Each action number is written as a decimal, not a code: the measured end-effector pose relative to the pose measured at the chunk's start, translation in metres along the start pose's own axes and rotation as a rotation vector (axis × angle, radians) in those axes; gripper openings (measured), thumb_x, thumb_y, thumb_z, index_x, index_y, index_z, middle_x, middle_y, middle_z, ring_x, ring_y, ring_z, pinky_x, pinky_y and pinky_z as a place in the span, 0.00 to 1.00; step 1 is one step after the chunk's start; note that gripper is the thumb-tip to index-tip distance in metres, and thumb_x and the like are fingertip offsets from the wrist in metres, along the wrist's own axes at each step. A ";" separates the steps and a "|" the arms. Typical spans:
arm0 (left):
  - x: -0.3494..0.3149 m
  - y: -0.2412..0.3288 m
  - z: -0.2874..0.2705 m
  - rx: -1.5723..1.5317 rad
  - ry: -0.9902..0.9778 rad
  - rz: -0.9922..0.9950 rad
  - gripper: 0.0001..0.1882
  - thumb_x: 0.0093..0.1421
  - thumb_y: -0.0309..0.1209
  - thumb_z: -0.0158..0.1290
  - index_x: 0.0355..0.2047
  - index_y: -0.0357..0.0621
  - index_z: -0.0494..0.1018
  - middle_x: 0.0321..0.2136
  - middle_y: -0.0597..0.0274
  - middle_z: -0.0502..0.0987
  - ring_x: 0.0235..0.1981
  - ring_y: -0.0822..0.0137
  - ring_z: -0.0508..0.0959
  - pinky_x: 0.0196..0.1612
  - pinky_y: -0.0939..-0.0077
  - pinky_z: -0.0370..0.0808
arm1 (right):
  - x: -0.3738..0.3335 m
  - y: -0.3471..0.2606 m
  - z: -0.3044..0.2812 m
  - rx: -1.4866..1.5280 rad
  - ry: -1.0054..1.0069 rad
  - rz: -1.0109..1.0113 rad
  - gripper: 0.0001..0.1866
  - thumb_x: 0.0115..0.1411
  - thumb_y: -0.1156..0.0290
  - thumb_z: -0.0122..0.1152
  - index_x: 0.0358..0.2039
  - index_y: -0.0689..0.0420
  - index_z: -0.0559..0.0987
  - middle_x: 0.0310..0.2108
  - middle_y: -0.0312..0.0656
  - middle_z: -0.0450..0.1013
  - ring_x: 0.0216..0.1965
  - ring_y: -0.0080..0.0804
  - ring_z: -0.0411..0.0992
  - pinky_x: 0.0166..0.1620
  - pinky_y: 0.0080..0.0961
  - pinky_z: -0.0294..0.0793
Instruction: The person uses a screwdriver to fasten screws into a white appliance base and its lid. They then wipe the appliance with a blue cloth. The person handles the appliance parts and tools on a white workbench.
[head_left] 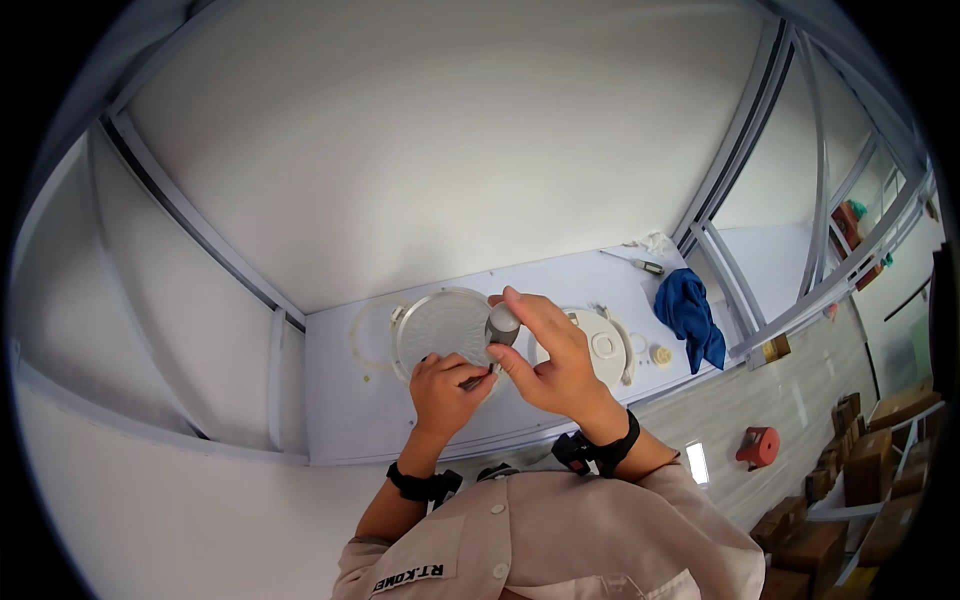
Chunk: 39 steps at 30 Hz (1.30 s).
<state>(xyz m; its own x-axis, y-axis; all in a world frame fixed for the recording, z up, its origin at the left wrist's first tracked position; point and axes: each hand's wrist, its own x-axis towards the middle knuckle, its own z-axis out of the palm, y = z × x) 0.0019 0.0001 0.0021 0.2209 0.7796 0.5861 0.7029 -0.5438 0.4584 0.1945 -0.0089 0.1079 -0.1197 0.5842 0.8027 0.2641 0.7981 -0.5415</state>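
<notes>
My right hand (555, 362) holds a screwdriver by its thick grey handle (501, 326), thumb on one side and fingers on the other. The handle stands upright, with its rounded end toward me. Close below it, my left hand (447, 396) is closed, fingertips pinched by the tool's lower end. A small dark part shows at those fingertips, too small to name. Both hands are at the near right edge of a round, shallow dish-like piece (440, 325) with a silvery rim. Beside my right hand lies a round white lid (604, 345), partly covered by that hand.
A thin pale ring (356, 338) lies left of the dish. Toward the right are another screwdriver (646, 266), a blue cloth (690, 312), a small yellowish ring-shaped part (661, 355) and a crumpled white piece (655, 243). Frame posts flank the white table (345, 425). A red stool (760, 446) stands on the floor.
</notes>
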 end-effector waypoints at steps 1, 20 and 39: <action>0.000 0.000 0.001 0.011 0.009 0.016 0.07 0.46 0.35 0.73 0.25 0.54 0.85 0.26 0.74 0.81 0.27 0.62 0.75 0.35 0.65 0.71 | 0.000 -0.002 0.000 0.012 -0.003 -0.009 0.32 0.59 0.80 0.72 0.65 0.62 0.75 0.55 0.54 0.78 0.53 0.48 0.79 0.54 0.36 0.80; 0.019 0.016 -0.002 -0.241 -0.107 0.078 0.07 0.52 0.27 0.70 0.28 0.44 0.80 0.30 0.67 0.81 0.21 0.66 0.80 0.27 0.70 0.74 | -0.001 0.001 -0.020 -0.023 0.147 -0.165 0.26 0.58 0.77 0.73 0.58 0.66 0.78 0.55 0.56 0.77 0.51 0.50 0.79 0.52 0.37 0.80; 0.040 0.093 0.090 -0.496 -0.289 -0.097 0.08 0.67 0.29 0.62 0.42 0.38 0.80 0.33 0.52 0.85 0.30 0.60 0.84 0.34 0.70 0.81 | -0.039 0.035 -0.142 -0.044 0.508 -0.085 0.33 0.56 0.78 0.79 0.60 0.64 0.73 0.54 0.51 0.72 0.54 0.42 0.75 0.52 0.33 0.77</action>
<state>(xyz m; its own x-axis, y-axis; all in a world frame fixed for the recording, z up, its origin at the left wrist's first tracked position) 0.1369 0.0084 0.0081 0.3960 0.8482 0.3516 0.3437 -0.4920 0.7999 0.3447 -0.0246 0.0927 0.3347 0.3641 0.8691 0.3146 0.8263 -0.4673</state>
